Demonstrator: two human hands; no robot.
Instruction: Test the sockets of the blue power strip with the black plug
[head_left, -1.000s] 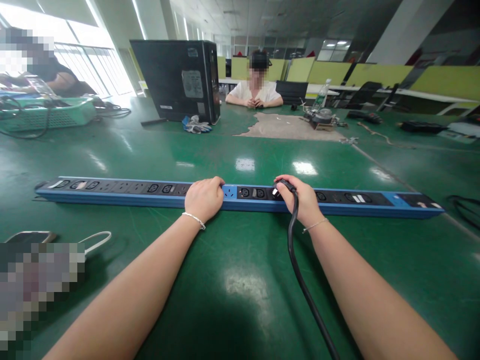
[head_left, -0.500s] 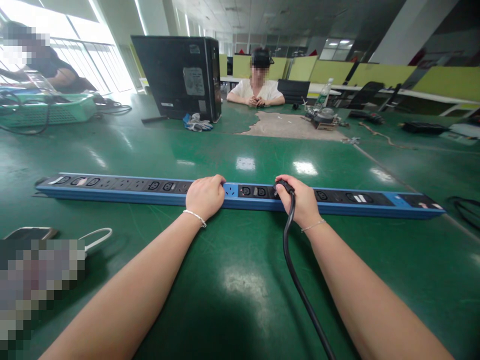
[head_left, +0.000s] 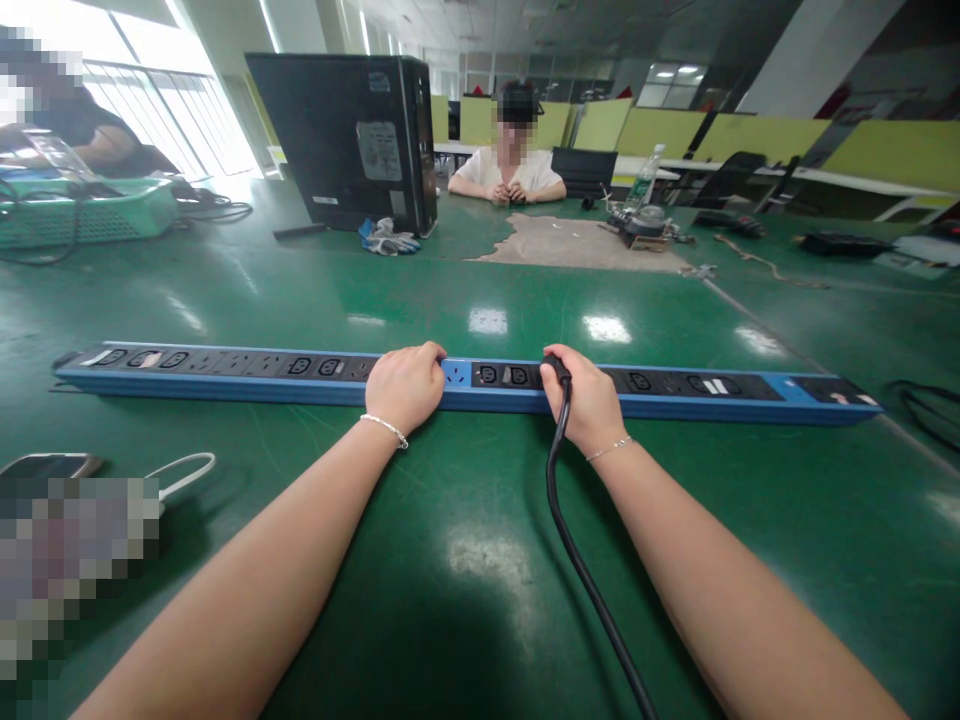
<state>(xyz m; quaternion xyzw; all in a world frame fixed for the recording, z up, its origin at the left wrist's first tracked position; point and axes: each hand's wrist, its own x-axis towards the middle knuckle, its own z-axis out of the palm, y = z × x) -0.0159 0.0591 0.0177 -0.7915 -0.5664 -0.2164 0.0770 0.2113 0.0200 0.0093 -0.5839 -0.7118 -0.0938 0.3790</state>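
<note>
A long blue and black power strip [head_left: 517,376] lies across the green table, with several sockets along its top. My left hand [head_left: 406,390] is closed over the strip left of its middle, beside a blue socket [head_left: 456,374]. My right hand [head_left: 589,395] grips a black power plug [head_left: 555,368] on the strip's top, right of the middle. Fingers hide the plug's front, so I cannot tell how far it sits in a socket. Its thick black cable [head_left: 570,540] runs down toward the bottom edge.
At the left front lie a phone [head_left: 52,466] and a blurred-out object with a white loop [head_left: 184,475]. Farther back stand a black computer case [head_left: 337,140], gloves [head_left: 388,237] and a green basket [head_left: 90,212]. A person [head_left: 510,175] sits opposite; another is at far left.
My right hand has shifted slightly left along the strip with the plug, which now looks more upright and lower against the sockets. My left hand stays on the strip. The view has shifted a little.
</note>
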